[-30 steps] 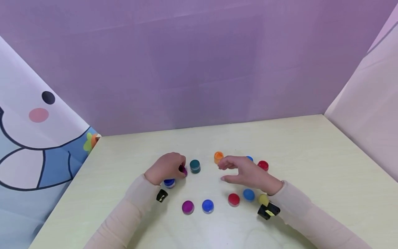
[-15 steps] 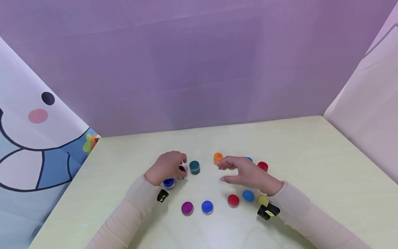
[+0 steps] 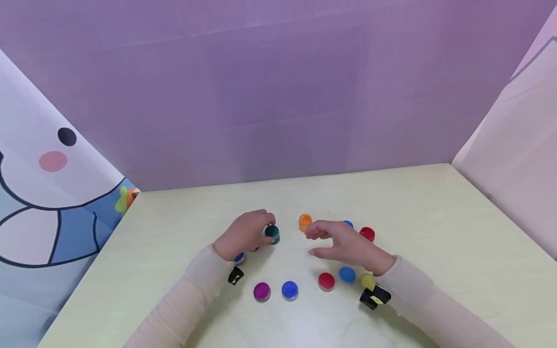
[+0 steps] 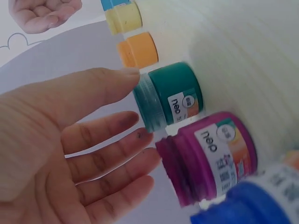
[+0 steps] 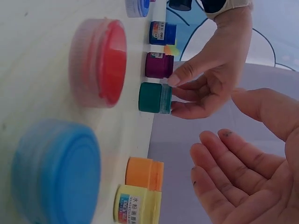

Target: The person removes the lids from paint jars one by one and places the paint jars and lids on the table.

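Note:
In the head view, my left hand (image 3: 245, 234) is at a teal paint jar (image 3: 272, 234) that stands upright with a clear-rimmed lid on it. The thumb touches or nearly touches the lid's edge. My other fingertips lie close along the opposite edge, relaxed; firm contact cannot be made out. Beside it stand a purple jar (image 4: 210, 158), its threaded neck showing, and a blue jar (image 4: 252, 203). My right hand (image 3: 344, 241) hovers with fingers spread from the thumb and holds nothing. Near it are an orange jar (image 3: 305, 222) and a yellow jar (image 5: 136, 204).
A row of loose lids lies nearer me: purple (image 3: 262, 292), blue (image 3: 289, 290), red (image 3: 326, 281), light blue (image 3: 347, 275) and yellow (image 3: 367, 281). Behind my right hand are a red jar (image 3: 367, 234) and a light blue one (image 3: 348, 224). A purple backdrop (image 3: 287, 96) borders the table.
My left hand has let go of the purple jar and moved right to the teal jar. My right hand has stayed nearly still.

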Motion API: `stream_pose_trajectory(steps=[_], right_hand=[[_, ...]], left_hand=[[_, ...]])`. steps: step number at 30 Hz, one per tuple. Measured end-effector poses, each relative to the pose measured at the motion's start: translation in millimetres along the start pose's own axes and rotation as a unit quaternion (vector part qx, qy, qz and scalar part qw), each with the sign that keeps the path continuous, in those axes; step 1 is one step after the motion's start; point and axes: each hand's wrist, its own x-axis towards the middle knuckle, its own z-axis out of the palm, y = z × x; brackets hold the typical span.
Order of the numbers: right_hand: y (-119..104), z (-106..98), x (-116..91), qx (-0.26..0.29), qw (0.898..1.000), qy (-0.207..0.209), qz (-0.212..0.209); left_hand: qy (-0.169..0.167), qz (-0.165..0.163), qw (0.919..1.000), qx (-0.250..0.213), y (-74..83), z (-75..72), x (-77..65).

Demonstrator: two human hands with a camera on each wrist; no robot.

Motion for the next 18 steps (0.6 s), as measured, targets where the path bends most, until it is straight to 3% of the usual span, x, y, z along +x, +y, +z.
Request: stream_pose_trajectory(steps=[9, 18], right_hand=[[2.6, 1.0, -1.4, -0.001, 1.000, -0.001, 0.008], [6.9, 0.6, -2.9, 0.001, 1.000, 0.007, -0.001]], left_hand=[[0.007, 0.006, 0.9997, 0.021, 5.1, 2.2, 3.3], [0.016, 0.023, 0.9996, 0.007, 9.2, 1.4, 0.7]])
